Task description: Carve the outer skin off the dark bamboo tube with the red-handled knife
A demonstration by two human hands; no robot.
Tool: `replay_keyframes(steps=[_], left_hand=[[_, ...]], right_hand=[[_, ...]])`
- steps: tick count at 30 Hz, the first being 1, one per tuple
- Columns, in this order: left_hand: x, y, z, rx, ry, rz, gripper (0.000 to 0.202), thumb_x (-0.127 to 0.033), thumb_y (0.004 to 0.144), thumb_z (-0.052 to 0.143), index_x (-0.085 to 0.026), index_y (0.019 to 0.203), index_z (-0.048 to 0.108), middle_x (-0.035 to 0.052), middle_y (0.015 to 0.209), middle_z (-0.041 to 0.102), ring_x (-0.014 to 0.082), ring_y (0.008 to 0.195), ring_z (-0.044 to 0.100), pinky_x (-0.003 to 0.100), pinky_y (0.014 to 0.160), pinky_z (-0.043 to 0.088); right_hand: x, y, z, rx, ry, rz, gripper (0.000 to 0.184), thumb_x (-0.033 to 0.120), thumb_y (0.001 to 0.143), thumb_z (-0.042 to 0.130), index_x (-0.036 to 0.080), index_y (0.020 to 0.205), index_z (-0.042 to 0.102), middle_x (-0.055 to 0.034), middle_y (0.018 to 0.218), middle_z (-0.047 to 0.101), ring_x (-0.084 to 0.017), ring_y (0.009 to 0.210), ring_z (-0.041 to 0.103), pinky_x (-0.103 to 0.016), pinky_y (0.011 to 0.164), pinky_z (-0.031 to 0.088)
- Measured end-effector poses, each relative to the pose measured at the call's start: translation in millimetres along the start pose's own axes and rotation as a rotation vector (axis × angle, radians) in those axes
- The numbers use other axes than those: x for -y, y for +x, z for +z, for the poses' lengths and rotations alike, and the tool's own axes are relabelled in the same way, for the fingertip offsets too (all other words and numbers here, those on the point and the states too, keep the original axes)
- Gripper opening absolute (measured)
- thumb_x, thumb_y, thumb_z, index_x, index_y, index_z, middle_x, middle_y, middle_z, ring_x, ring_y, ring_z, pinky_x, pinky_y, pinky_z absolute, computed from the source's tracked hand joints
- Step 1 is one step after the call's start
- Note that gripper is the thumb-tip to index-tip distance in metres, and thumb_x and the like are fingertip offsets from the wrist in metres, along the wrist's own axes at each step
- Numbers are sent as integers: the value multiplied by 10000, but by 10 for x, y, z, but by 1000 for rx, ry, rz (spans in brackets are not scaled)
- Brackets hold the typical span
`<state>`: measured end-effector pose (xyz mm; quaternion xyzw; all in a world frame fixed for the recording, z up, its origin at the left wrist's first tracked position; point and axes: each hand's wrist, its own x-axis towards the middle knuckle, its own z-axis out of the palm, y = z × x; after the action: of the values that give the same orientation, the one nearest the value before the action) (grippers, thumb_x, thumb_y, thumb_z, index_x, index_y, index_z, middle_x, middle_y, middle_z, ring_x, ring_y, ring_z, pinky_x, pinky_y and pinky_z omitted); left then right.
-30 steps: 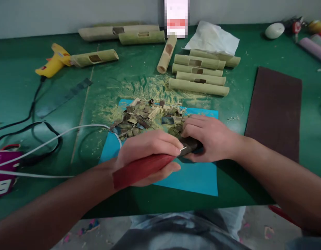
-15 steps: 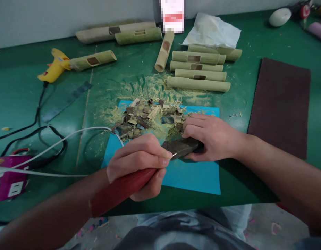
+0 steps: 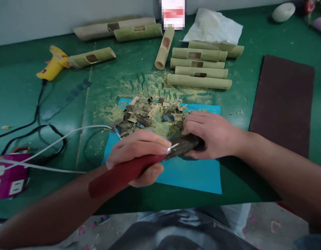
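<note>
My left hand is closed around a red-handled knife, whose short, thin metal blade points to the upper right. The blade lies over a dark, flat, grey-brown piece, and I cannot tell whether it bites in. At the other end, my right hand grips that dark piece, fingers over its far side and thumb at the near side. Both hands are above a bright blue sheet. Just beyond them lies a heap of dark and pale scraps with yellowish dust.
Several cut bamboo tubes lie at the back, some under crumpled white paper. A yellow glue gun rests on the left. White cables run from a purple power strip towards the sheet. At right is a dark brown sheet.
The knife has moved slightly up and right along the dark piece, its handle lying flatter and more blade showing. My left fingers have straightened a little. The right hand keeps its grip.
</note>
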<state>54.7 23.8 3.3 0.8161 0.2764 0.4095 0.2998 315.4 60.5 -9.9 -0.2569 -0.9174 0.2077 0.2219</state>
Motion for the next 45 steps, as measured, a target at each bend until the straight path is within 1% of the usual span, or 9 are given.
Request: replay_keyframes(steps=[4, 12, 17, 20, 28, 31, 34, 39, 45], left_hand=[[13, 88, 50, -13, 57, 160, 208, -402, 932, 734, -264, 1086, 709, 44, 884, 808, 210, 759, 788, 339, 618, 682], [-8, 129, 69, 22, 33, 134, 185, -357, 925, 752, -230, 1050, 707, 67, 931, 812, 188, 815, 795, 302, 724, 683], [16, 142, 36, -22, 46, -61, 113, -364, 935, 732, -268, 993, 732, 41, 983, 812, 218, 895, 781, 386, 814, 684], [68, 141, 34, -78, 21, -140, 88, -340, 932, 726, -265, 973, 744, 20, 996, 808, 203, 894, 772, 365, 819, 673], [61, 176, 31, -147, -105, -484, 92, -326, 924, 717, -252, 934, 770, 3, 1014, 792, 161, 843, 732, 294, 761, 621], [91, 152, 47, -182, -137, -419, 59, -276, 920, 711, -256, 919, 766, -2, 992, 791, 143, 783, 718, 287, 712, 610], [101, 113, 60, -201, -105, -340, 56, -231, 909, 709, -254, 916, 759, 5, 984, 794, 167, 858, 737, 316, 769, 622], [62, 63, 47, -155, -37, -250, 85, -211, 908, 711, -254, 965, 756, 6, 1027, 794, 174, 960, 748, 336, 903, 621], [36, 51, 2, -136, 57, -319, 132, -265, 862, 793, -274, 990, 764, 6, 1055, 789, 199, 976, 745, 367, 924, 614]], right_hand=[[3, 3, -14, 14, -1, 2, 223, 396, 855, 679, 231, 826, 532, -32, 846, 598, -189, 809, 500, -318, 678, 329], [-28, -6, -19, 18, 3, -6, 282, 465, 880, 693, 216, 856, 563, -31, 844, 607, -185, 804, 519, -313, 689, 361], [-84, -52, -81, 26, -84, -90, 335, 510, 961, 646, 182, 1026, 651, -101, 1004, 683, -234, 903, 595, -360, 784, 460], [-98, -78, -112, -43, -135, -116, 369, 474, 980, 642, 146, 1148, 661, -137, 1062, 703, -259, 940, 627, -390, 817, 505], [-171, -83, -63, -69, -127, -118, 388, 467, 1043, 557, 128, 1159, 706, -153, 1106, 726, -264, 964, 674, -393, 813, 539], [-137, -73, -14, -84, -130, -97, 373, 424, 1067, 508, 132, 1209, 693, -157, 1132, 721, -265, 991, 675, -400, 835, 545], [-71, -59, 24, -103, -105, -101, 294, 330, 1040, 517, 156, 1227, 663, -148, 1167, 705, -267, 1056, 664, -407, 883, 547], [-37, -43, 45, -88, -139, -67, 408, 465, 948, 668, 149, 1206, 645, -156, 1155, 708, -297, 1049, 655, -435, 879, 539], [-73, -43, 38, -97, -155, -80, 375, 477, 944, 687, 171, 1159, 654, -133, 1123, 723, -278, 1008, 668, -403, 842, 531]])
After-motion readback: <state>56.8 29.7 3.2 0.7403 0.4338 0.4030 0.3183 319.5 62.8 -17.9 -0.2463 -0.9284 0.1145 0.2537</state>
